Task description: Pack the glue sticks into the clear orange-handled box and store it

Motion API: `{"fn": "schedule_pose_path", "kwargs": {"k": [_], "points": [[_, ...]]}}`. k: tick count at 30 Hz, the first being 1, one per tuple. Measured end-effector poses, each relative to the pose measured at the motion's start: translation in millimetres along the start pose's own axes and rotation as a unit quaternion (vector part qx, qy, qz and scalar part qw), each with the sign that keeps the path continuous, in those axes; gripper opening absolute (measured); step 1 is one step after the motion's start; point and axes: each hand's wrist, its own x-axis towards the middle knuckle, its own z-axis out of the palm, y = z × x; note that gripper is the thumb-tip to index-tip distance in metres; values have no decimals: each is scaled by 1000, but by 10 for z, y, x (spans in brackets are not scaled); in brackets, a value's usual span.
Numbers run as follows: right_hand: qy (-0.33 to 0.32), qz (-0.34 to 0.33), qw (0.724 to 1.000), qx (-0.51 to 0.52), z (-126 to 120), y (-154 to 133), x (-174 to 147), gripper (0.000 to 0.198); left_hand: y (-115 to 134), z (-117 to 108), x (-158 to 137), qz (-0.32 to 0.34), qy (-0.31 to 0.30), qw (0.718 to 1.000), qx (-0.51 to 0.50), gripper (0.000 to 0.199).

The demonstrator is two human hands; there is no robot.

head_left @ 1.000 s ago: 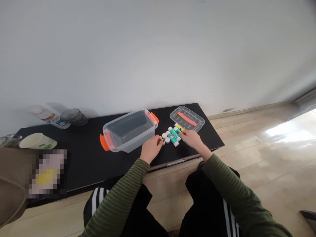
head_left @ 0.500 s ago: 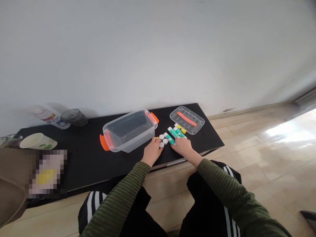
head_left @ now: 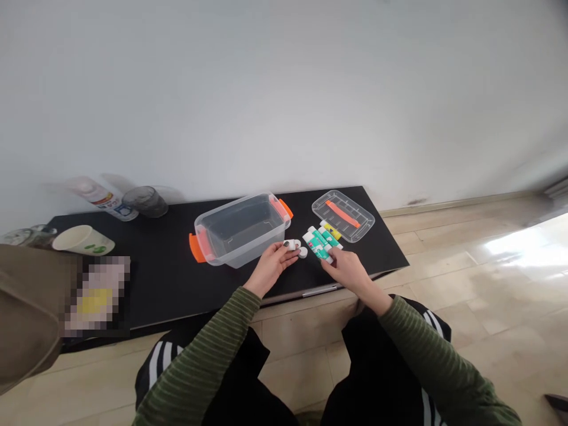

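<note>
We look down from the head camera onto a low black table (head_left: 160, 284) set against a pale wall. Our left hand (head_left: 270, 267) lies palm-up just in front of the clear plastic bin (head_left: 242, 228) with orange handles; its fingers curl around a small white cap (head_left: 291, 244) pinched at the fingertips, while a second white cap (head_left: 303, 252) rests on the table just beside them. Our right hand (head_left: 348, 269) reaches to the near end of a row of glue sticks (head_left: 320, 241), teal-and-white tubes lying side by side with one yellow tube at the far end; the fingertips close on the nearest tube, though we cannot tell whether it is lifted or only touched. The glue sticks lie on the table between the bin and its clear lid (head_left: 344, 208), which lies flat at the right end of the table with an orange strip across it. The bin stands upright and open. At the left end of the table we see a white cup (head_left: 82, 240), a dark glass (head_left: 145, 201) and a tipped bottle (head_left: 103, 197), all well apart from both hands. Both forearms wear green striped sleeves.
</note>
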Motion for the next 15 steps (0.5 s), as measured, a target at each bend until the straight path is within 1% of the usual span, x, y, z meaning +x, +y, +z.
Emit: {"fn": "schedule_pose_path", "kwargs": {"k": [2,5,9,15], "points": [[-1,-27,999,22,-2,-21,-42,18,31,23,-34,-3,-3,999,-36,19],[-14,-47,998,35,-4,-47,-76,16,63,34,-57,1,-5,999,-53,15],[-23,-59,997,36,-3,-53,-88,16,71,24,-68,4,-9,999,-42,16],[6,-83,995,57,20,-30,-88,17,79,-4,-79,8,-17,1000,-19,19]]}}
